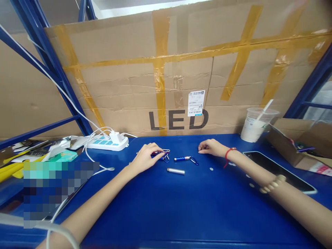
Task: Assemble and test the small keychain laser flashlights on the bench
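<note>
My left hand (149, 157) is curled over a small group of keychain flashlights (157, 153) with red and blue bodies and carabiner clips; the hand partly hides them. Just right of it lies a blue keychain flashlight (182, 158) with a blue carabiner. Nearer to me, a plain silver tube (176, 171) lies on its side. My right hand (213, 148) rests at the table beyond these, thumb and fingers bent together; whatever they may hold is hidden. Several small pale discs (211, 169) are scattered below the right wrist.
A phone (278, 171) lies under my right forearm. Behind it stand a plastic cup with a straw (255, 126) and an open cardboard box (298, 148). A white power strip (107, 141) with cables sits at the back left. Cardboard (124, 93) closes off the rear.
</note>
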Motion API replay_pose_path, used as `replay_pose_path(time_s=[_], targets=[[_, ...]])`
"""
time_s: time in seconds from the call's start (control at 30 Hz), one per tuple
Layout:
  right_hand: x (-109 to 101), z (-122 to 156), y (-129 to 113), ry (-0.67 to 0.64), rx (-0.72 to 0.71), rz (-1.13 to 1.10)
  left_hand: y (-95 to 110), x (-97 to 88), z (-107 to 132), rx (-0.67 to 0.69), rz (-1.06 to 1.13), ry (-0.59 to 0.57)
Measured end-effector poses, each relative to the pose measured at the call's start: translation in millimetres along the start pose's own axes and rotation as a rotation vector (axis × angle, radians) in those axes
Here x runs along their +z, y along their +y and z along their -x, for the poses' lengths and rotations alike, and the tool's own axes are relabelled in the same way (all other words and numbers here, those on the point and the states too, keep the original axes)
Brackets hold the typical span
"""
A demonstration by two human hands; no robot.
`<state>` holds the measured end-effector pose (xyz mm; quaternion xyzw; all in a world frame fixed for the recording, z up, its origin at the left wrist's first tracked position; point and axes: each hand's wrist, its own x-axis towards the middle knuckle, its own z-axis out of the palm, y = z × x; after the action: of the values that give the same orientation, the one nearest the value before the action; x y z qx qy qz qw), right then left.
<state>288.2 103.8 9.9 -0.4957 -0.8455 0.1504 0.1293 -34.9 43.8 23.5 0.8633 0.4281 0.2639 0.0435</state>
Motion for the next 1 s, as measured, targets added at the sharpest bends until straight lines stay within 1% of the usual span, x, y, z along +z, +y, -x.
replay_pose_path(time_s=[0.07,0.13,0.23,0.33,0.4,0.43,0.53,0.6,0.7,0.77,0.8,0.93,1.0], targets=[[-6,20,3,-0.024,0.019,-0.005,-5,-4.0,-4,-0.048,-0.093,0.012],[-9,34,-2,-0.051,0.014,-0.012,-8,-6.9,-10,-0.125,-0.148,-0.002],[-8,45,-20,-0.100,-0.033,-0.033,-12,-8.0,-24,-0.236,-0.186,-0.097],[1,49,-46,-0.139,-0.086,-0.064,-15,-4.3,-43,-0.300,-0.212,-0.147],[12,49,-63,-0.116,-0.131,-0.088,-18,0.3,-55,-0.339,-0.222,-0.174],[18,49,-70,-0.048,-0.175,-0.114,-20,3.0,-60,-0.361,-0.222,-0.191],[33,47,-82,0.070,-0.192,-0.155,-25,10.4,-70,-0.412,-0.200,-0.234],[36,47,-82,0.078,-0.218,-0.286,-27,13.9,-72,-0.429,-0.174,-0.252],[29,48,-70,0.068,-0.282,-0.449,-29,17.2,-73,-0.449,-0.142,-0.254],[21,48,-60,0.088,-0.315,-0.419,-29,18.7,-72,-0.461,-0.122,-0.246],[17,49,-56,0.071,-0.315,-0.387,-30,19.3,-71,-0.464,-0.112,-0.241],[7,49,-44,-0.079,-0.239,-0.319,-29,16.6,-69,-0.456,-0.065,-0.218],[7,50,-43,-0.101,-0.227,-0.306,-22,10.6,-68,-0.441,-0.044,-0.194]])
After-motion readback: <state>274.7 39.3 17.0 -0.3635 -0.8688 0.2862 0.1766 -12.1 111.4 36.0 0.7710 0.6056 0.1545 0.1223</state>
